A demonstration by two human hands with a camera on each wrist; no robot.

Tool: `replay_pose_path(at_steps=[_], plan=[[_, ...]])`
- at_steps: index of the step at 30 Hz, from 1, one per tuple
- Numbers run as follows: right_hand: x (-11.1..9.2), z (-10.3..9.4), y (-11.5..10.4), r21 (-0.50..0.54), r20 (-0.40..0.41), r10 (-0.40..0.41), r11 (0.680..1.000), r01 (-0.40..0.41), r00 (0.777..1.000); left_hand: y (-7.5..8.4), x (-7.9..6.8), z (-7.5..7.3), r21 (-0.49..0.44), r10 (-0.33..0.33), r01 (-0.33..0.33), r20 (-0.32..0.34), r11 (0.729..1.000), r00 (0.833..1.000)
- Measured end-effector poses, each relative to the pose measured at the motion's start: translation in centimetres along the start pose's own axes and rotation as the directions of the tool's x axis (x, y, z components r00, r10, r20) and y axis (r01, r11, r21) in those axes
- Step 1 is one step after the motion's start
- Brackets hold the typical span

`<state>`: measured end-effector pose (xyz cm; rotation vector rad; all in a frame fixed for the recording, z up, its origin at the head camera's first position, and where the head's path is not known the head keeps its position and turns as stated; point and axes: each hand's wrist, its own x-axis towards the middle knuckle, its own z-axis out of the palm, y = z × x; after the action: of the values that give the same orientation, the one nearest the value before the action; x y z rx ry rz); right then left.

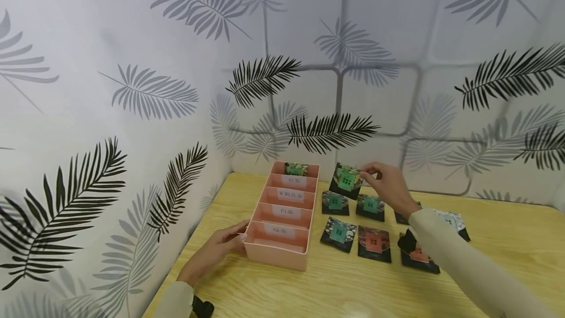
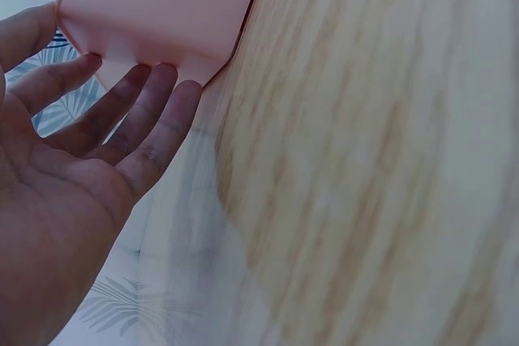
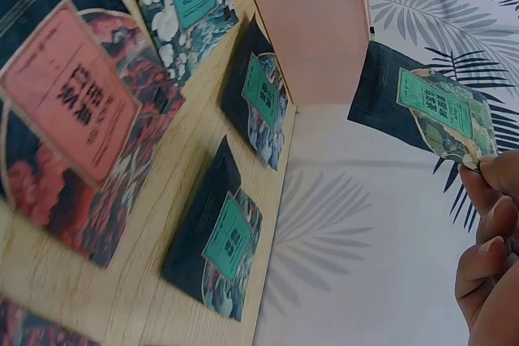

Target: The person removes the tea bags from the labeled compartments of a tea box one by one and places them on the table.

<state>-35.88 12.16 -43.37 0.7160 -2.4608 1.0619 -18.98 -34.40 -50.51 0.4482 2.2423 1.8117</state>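
My right hand [image 1: 388, 185] pinches the corner of a dark sachet with a green label [image 1: 346, 179] between thumb and fingertips. The sachet hangs raised, just right of the far end of a pink divided box [image 1: 275, 255]. In the right wrist view the sachet [image 3: 426, 103] is held by its edge, its printed face showing. My left hand [image 1: 220, 247] is at the box's near left corner. Its extended fingertips touch the side wall in the left wrist view, with the thumb by the rim. Another sachet [image 1: 296, 170] stands in the box's farthest compartment.
Several sachets lie on the wooden table [image 1: 353, 288] right of the box, among them a red-labelled one [image 1: 374, 243] and a white-patterned one [image 1: 338, 234]. White labels [image 1: 282, 230] mark the box's dividers. A leaf-patterned wall [image 1: 176, 87] borders the table's left and back.
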Motion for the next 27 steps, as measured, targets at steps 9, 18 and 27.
replay_pose_path(at_steps=[9, 18, 27], plan=[[-2.2, -1.8, 0.9, -0.045, 0.012, 0.022, 0.999, -0.021, 1.0, 0.3, 0.0, -0.1, -0.004, 0.006, -0.006, 0.008, 1.0, 1.0], [-4.5, -2.9, 1.9, -0.078, 0.038, 0.045, 0.996, -0.042, 0.998, 0.1, 0.0, -0.4, 0.023, 0.03, -0.031, 0.028, 0.999, 0.999], [-6.6, -4.3, 2.9, -0.122, 0.018, 0.05, 0.991, -0.048, 0.999, 0.1, 0.1, -0.2, 0.029, 0.053, -0.054, 0.044, 0.998, 0.998]])
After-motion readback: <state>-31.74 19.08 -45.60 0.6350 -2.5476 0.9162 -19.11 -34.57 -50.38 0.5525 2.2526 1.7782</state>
